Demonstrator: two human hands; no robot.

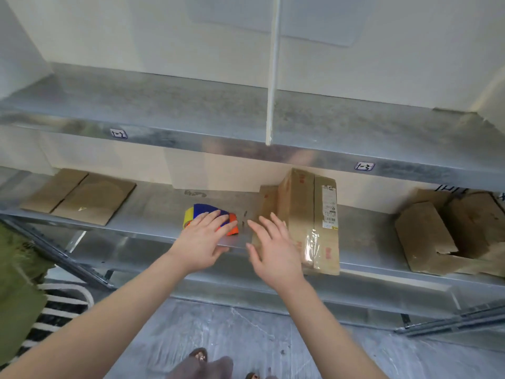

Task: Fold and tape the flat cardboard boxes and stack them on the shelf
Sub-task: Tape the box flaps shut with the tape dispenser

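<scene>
we see a tape dispenser (203, 212) in blue, yellow and orange on the mottled grey metal shelf (153, 212). the cardboard box (303, 212) is brown with red print and a white label (330, 207); the flat cardboard (82, 195) is plain brown. a shelf tag (118, 133) is white with dark writing. the floor (218, 332) is veined grey, and the rug (62, 305) is striped black and white.

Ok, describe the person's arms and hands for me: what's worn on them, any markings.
The left forearm and right forearm are bare right to the frame's lower edge; no sleeves show. The left hand and right hand wear no gloves. No watch, bracelet or ring is visible, and no tattoos or markings show.
</scene>
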